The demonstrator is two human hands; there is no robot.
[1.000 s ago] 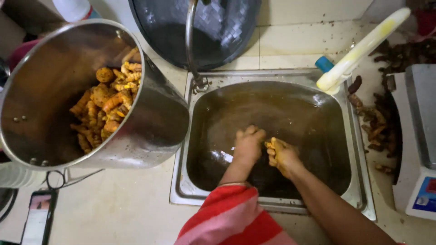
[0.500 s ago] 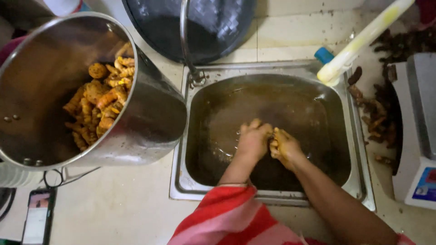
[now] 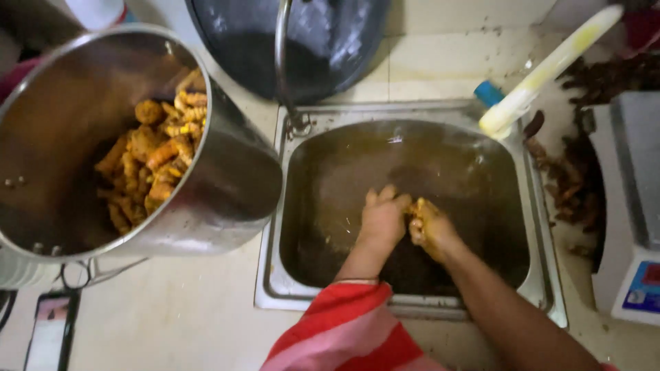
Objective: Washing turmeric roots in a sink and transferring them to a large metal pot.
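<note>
Since the earlier frames, both my hands have stayed low in the sink, pressed together, shifting only slightly right of the basin's middle.

Head view: my left hand (image 3: 382,218) lies palm down in the brown, murky water of the steel sink (image 3: 275,292), its fingers (image 3: 388,194) loosely curled; whether they grip anything I cannot tell. My right hand (image 3: 430,227) touches it on the right, stained yellow, its fingers closed on a small yellow turmeric piece (image 3: 416,208) at the point where the hands meet. A red-and-pink striped sleeve (image 3: 350,330) covers the left forearm, near edge. Left of the sink, a large tilted steel pot (image 3: 234,178) holds a heap of orange-yellow turmeric roots (image 3: 155,161). A dark round basin (image 3: 330,41) stands far, behind the tap (image 3: 282,62). A white-yellow bottle (image 3: 543,72) lies at the far right corner, dark root scraps (image 3: 567,175) beside it, a white weighing scale (image 3: 632,206) at right, a phone (image 3: 48,333) near left.
</note>
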